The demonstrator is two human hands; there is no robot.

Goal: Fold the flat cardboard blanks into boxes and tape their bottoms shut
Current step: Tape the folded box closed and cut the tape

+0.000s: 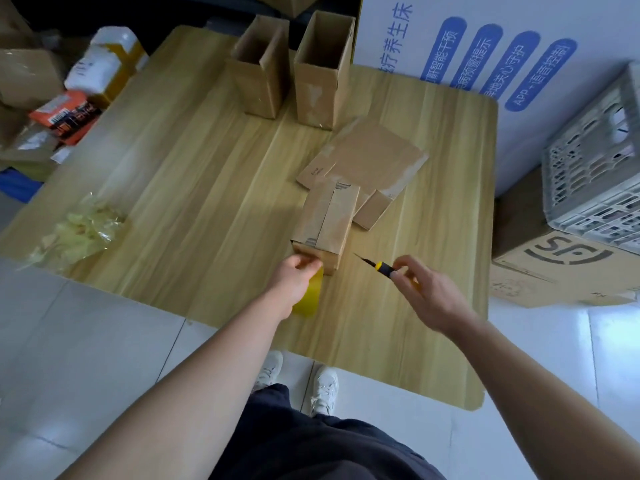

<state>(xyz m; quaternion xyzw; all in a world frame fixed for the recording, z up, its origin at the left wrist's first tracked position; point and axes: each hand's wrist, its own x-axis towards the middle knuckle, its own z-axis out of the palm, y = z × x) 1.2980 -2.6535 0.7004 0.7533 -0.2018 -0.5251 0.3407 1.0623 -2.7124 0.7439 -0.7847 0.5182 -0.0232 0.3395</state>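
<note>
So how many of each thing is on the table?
Standing boxes: 2
Box being taped: 1
Flat blank: 1
Tape roll: 1
Knife: 1
Crumpled plastic pile: 1
Total: 7

- I see bright, even light across the bench [194, 174], with soft shadows.
- Glare sits on the floor [609, 323] at right.
- Edges bow; the right hand [433, 292] is slightly blurred.

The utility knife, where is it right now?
In the head view, the utility knife is held in the right hand over the wooden table, right of centre, its blade pointing toward the near end of the cardboard box.
</note>
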